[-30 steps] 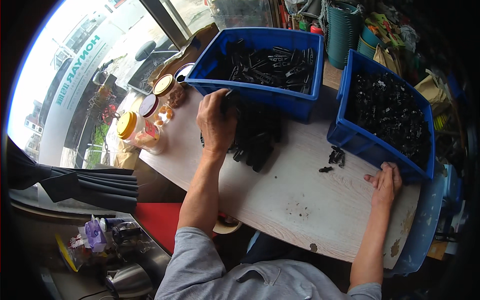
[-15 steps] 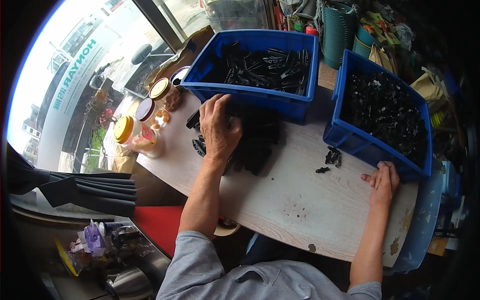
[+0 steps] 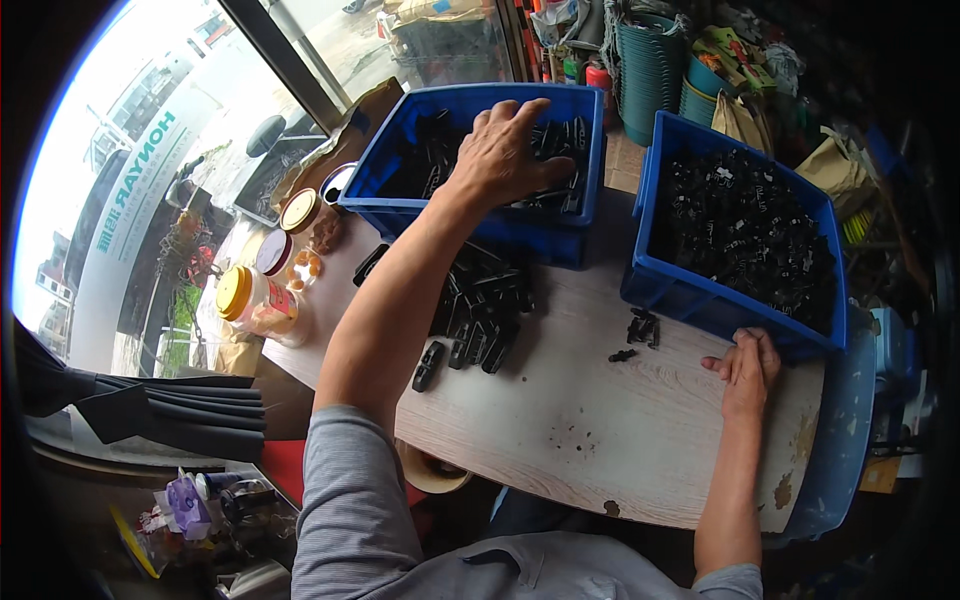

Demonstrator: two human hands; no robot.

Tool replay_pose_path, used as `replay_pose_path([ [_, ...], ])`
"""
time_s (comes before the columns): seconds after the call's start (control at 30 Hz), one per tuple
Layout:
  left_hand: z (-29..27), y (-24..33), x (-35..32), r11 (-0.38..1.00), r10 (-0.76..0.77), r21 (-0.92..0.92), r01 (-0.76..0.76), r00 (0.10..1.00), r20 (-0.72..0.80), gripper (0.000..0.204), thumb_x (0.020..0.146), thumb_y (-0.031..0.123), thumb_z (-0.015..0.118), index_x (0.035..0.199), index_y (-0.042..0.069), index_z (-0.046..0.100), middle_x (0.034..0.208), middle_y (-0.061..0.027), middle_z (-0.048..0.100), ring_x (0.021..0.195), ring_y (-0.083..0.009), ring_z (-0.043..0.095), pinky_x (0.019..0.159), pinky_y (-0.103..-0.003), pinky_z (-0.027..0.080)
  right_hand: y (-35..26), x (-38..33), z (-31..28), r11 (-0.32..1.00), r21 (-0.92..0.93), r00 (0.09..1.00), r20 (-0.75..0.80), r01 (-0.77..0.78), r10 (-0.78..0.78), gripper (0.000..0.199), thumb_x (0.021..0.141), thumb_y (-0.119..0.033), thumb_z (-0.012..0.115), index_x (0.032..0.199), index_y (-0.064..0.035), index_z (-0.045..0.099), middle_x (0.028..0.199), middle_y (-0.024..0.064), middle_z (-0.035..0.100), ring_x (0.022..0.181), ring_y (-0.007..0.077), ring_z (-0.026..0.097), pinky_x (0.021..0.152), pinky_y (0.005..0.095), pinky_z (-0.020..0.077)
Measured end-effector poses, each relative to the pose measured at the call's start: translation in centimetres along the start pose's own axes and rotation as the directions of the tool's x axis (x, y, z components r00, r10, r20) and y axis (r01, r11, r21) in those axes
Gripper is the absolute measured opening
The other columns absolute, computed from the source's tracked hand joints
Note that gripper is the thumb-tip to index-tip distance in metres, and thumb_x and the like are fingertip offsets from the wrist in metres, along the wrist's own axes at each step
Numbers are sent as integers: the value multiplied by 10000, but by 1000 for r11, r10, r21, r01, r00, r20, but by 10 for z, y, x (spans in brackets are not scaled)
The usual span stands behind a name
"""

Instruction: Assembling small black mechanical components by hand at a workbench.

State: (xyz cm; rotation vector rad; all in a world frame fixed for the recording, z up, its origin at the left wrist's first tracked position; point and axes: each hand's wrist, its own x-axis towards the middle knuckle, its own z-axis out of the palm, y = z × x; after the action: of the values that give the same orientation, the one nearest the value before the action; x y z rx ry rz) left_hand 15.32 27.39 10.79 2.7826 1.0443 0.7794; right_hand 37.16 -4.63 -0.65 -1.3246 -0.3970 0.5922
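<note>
My left hand [image 3: 505,160] is above the left blue bin [image 3: 470,208], fingers and thumb spread, nothing seen in it. Black elongated plastic parts [image 3: 425,165] fill much of that bin; my hand and wrist hide some of them. Under my left forearm, a heap of similar black plastic parts [image 3: 480,310] lies on the table, with a single part [image 3: 428,366] slightly apart. My right hand [image 3: 748,372] rests on the table against the near side of the right blue bin [image 3: 690,295], fingers loosely bent, thumb apart, empty as far as I see. Small black pieces [image 3: 765,225] fill this bin.
A few small black pieces [image 3: 643,328] lie on the wood-patterned table [image 3: 560,400] near the right bin. Lidded jars [image 3: 255,300] stand along the left edge by the window. Stacked green pots [image 3: 648,80] rise behind the bins. A bluish surface [image 3: 840,440] borders the table's right edge.
My left hand has risen from the heap on the table and moved away and right, over the left bin. Its fingers have spread. My right hand stays beside the right bin.
</note>
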Motion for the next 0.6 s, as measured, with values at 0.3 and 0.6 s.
replay_pose_path([
  [0.3, 65, -22, 68, 988, -109, 145, 50, 894, 434, 990, 629, 644, 763, 1461, 253, 398, 1396, -208, 473, 1291, -465, 434, 988, -568, 432, 9, 3, -6, 1000, 4, 999, -27, 19, -19, 137, 928, -180, 571, 836, -79, 566, 494, -32, 351, 431, 70, 367, 522, 379, 562],
  [0.6, 69, -6, 64, 964, -195, 247, 95, 885, 422, 916, 679, 683, 700, 1435, 244, 425, 1349, -224, 515, 1260, -497, 459, 972, -591, 431, 6, 1, -3, 996, 30, 995, -55, 85, -83, 165, 948, -190, 548, 832, -72, 561, 500, -31, 332, 441, 74, 357, 515, 375, 562],
])
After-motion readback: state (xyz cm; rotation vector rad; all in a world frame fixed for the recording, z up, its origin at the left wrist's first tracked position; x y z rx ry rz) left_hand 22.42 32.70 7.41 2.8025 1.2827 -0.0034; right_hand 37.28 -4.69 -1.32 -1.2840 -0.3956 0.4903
